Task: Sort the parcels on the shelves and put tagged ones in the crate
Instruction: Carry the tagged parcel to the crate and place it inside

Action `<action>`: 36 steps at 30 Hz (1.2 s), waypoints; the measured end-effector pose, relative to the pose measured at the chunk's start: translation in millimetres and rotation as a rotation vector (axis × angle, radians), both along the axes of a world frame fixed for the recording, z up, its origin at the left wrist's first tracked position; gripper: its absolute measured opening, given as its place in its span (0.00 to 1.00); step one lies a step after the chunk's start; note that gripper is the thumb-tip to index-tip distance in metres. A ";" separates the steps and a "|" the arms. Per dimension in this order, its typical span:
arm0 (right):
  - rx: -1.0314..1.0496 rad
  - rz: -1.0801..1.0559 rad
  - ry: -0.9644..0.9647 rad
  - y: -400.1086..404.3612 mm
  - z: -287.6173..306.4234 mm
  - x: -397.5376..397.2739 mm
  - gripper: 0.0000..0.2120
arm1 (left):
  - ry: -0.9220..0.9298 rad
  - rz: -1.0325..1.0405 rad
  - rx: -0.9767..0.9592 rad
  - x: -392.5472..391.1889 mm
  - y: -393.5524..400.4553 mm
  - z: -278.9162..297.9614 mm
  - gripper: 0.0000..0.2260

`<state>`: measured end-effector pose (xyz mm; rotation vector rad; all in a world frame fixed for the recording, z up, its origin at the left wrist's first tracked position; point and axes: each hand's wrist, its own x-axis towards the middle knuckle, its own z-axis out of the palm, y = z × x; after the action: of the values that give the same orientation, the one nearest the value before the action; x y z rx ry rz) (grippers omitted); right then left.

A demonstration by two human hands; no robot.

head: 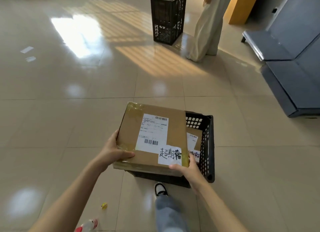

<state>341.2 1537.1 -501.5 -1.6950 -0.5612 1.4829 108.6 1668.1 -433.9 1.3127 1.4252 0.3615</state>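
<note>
I hold a brown cardboard parcel point(131, 127) over a black plastic crate point(208, 145) on the floor. The parcel carries a white shipping label and a handwritten white tag at its near right corner. My left hand point(112, 152) grips its left edge and my right hand point(187, 169) grips its near right corner. It covers most of the crate's opening. Inside the crate lies another tagged parcel point(194, 141), only partly visible.
A second, taller black crate point(168, 18) with parcels stands far across the tiled floor. Beside it stands a person in light trousers point(206, 32). Blue-grey flat shelving parts point(290, 72) lie at the right. My shoe point(161, 189), a yellow scrap point(104, 205) and a bottle point(88, 225) are near.
</note>
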 end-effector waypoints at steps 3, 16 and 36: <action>-0.071 0.013 0.010 40.5 -22.2 5.7 0.46 | 0.047 0.013 -0.057 6.7 42.9 -24.0 0.51; -0.278 -0.027 0.052 107.9 -137.1 1.3 0.47 | 0.221 -0.095 -0.161 16.1 124.3 -170.3 0.51; -0.468 0.068 -0.310 142.7 -291.1 -44.6 0.51 | 0.474 -0.267 -0.129 11.3 148.1 -343.1 0.47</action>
<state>296.5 1679.7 -792.7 -2.3162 -0.4560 1.4872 119.9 1816.3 -776.9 1.5198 1.5988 -0.2334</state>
